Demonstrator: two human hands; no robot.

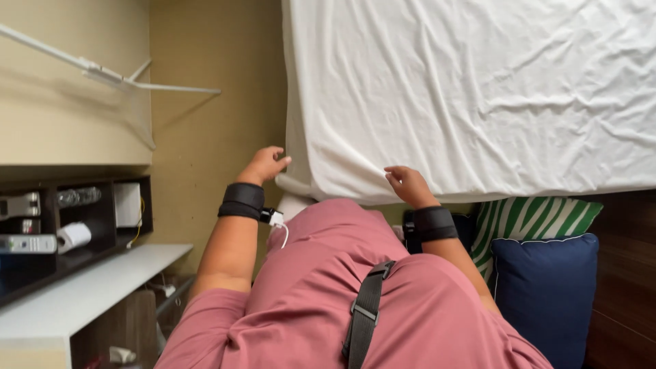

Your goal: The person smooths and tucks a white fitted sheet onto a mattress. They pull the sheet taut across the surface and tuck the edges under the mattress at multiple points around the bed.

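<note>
Setting: bedroom, seen from above; pink shirt [383, 301] and black strap [365, 307] nearest the camera.
Right hand [408, 184]: fingers pinched together on the white sheet [478, 89] edge.
Left hand [263, 165]: fingers curled on the mattress corner [295, 174].
Beside: navy cushion [547, 287], green striped pillow [529, 217].
Left: dark shelf [68, 219].

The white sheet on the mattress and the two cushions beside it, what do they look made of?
White sheet: thin matte woven cloth, likely cotton or a blend, given its fine creases. The left hand and right hand grip its edge. Navy cushion: smooth matte fabric with pale piping. Green striped cushion: printed woven fabric, fibre unclear.
</note>
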